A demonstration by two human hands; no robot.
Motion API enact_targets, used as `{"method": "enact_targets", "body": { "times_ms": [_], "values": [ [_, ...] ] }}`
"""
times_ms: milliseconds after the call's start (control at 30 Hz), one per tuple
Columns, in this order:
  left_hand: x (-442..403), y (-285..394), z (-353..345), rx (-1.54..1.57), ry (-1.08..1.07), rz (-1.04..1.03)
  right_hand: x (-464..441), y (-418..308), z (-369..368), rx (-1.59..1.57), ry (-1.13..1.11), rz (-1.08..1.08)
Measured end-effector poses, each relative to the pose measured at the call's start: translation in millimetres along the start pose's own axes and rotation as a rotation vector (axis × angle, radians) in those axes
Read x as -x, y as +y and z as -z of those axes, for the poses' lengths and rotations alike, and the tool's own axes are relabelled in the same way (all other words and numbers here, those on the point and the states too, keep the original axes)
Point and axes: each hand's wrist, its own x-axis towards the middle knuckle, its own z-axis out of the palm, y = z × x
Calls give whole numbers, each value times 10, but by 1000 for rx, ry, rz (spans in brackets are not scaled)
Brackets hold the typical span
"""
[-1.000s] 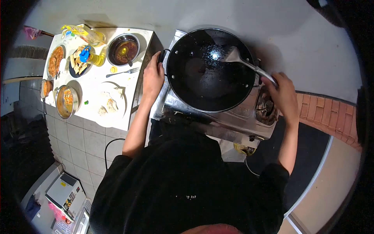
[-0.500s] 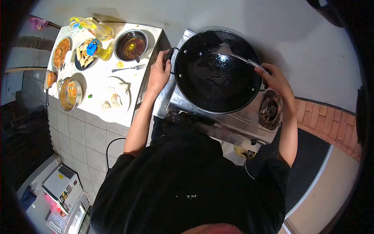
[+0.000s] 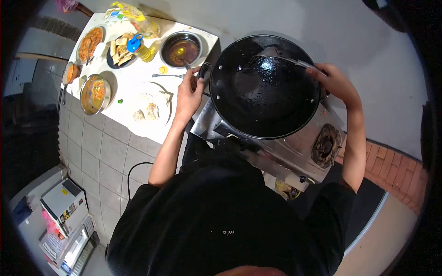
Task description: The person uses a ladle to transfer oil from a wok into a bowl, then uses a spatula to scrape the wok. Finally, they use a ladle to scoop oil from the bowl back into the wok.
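Observation:
A large black wok (image 3: 262, 108) with a wet, oily sheen is over the gas stove (image 3: 294, 152). My left hand (image 3: 189, 94) is closed around the wok's left loop handle (image 3: 206, 73). At the right rim, my right hand (image 3: 334, 82) grips the handle of a metal spatula (image 3: 287, 59), whose blade rests against the wok's upper inner wall. This hand is beside the wok's right handle; whether it also holds that handle is hidden. A bare burner (image 3: 326, 145) shows to the right of the wok.
On the white table (image 3: 126, 122) to the left are a metal bowl of dark liquid (image 3: 181, 49), a fork (image 3: 168, 75), an oil bottle (image 3: 142, 48), a plate of cut pieces (image 3: 120, 51), a plate with wrapped food (image 3: 149, 108) and a pot (image 3: 94, 94). A grey wall stands behind the stove.
The view has shifted, so the table appears farther right. Relative to the stove, the wok sits slightly farther back, with both hands still at its sides. The spatula stays against the upper wall.

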Motion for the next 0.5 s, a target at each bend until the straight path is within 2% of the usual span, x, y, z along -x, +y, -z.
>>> {"method": "enact_targets", "body": {
  "times_ms": [133,233,400,500],
  "values": [
    [-121,-168,267,59,14,66,-359,-272,27,-112,-69,24],
    [-183,-276,445,89,47,110,-661,-586,48,1,-88,54],
    [-288,-497,737,92,138,138,-1043,-1085,-11,238,-243,139],
    [-322,-563,880,72,190,148,-1129,-1299,-121,345,-216,207]
  ]
}}
